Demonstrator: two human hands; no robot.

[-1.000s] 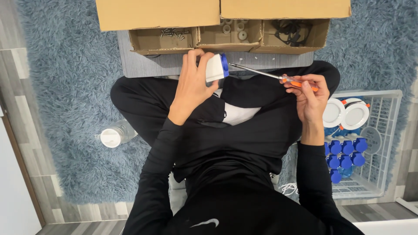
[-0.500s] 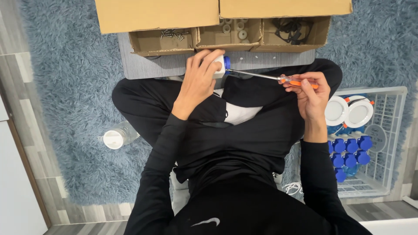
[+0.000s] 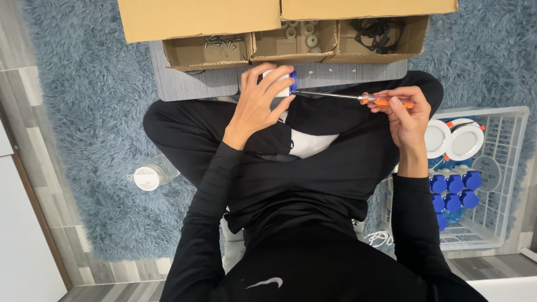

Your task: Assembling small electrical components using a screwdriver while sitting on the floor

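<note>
**Orange driver, white-and-blue fitting**

Orange-handled screwdriver point(image 3: 358, 98) sat pinched in my right hand point(image 3: 404, 117), tip at the white-and-blue fitting point(image 3: 284, 84). My left hand point(image 3: 258, 103) wrapped that fitting, fingers curled, above my lap near the grey mat's point(image 3: 190, 84) front edge. Best kept the shaft in line, fitting steady. Cardboard boxes point(image 3: 291, 33) lined the mat's far edge; white basket point(image 3: 503, 168) at my right held blue caps point(image 3: 454, 184).

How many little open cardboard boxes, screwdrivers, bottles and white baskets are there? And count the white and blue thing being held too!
Small open cardboard boxes: 3
Screwdriver: 1
Clear bottle: 1
White wire basket: 1
White and blue part: 1
Total: 7
</note>
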